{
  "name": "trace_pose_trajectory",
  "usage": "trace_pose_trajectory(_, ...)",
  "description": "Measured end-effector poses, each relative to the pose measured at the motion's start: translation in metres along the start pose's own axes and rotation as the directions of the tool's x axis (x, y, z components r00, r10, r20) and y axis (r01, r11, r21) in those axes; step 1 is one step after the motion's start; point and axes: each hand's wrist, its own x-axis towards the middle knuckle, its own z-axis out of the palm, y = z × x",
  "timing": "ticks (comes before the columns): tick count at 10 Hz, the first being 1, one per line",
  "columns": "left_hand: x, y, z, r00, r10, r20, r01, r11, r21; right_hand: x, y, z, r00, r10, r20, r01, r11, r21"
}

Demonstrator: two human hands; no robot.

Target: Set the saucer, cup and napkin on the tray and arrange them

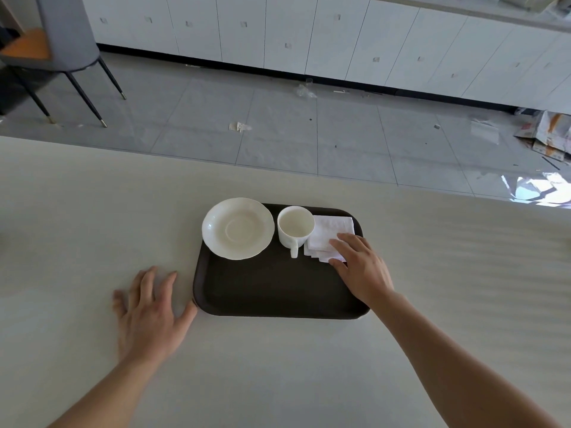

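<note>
A dark brown tray (272, 288) lies on the pale table. A white saucer (238, 228) sits at the tray's far left corner, overhanging its rim. To its right stands an empty white cup (295, 228), its handle pointing toward me. A folded white napkin (332, 234) lies at the far right, touching the cup. My right hand (361, 267) rests with fingers and thumb spread on the napkin's near corner. My left hand (151, 310) lies flat on the table, fingers apart, its thumb touching the tray's near left corner.
The table's far edge runs across just beyond the tray. Past it lies grey tiled floor with scraps of litter, white cabinets along the back, a grey chair (58, 47) at far left, and cardboard (547, 134) at far right.
</note>
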Motion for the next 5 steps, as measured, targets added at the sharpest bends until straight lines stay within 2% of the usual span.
trace_pose_trajectory(2, -0.002, 0.001, -0.001, 0.998, -0.015, 0.063, 0.018, 0.999, -0.044, -0.008, -0.011, -0.012, 1.0, 0.011, -0.011, -0.011, 1.0, 0.019)
trace_pose_trajectory(4, 0.007, -0.006, -0.032, 0.972, -0.042, 0.23, 0.076, 0.987, -0.139, -0.01, -0.028, -0.037, 0.999, -0.009, -0.032, 0.011, 0.999, 0.052)
trace_pose_trajectory(5, 0.005, -0.003, -0.055, 0.99, -0.029, 0.141, 0.042, 0.995, -0.088, -0.01, -0.037, -0.051, 0.999, -0.009, -0.051, 0.012, 0.999, 0.05)
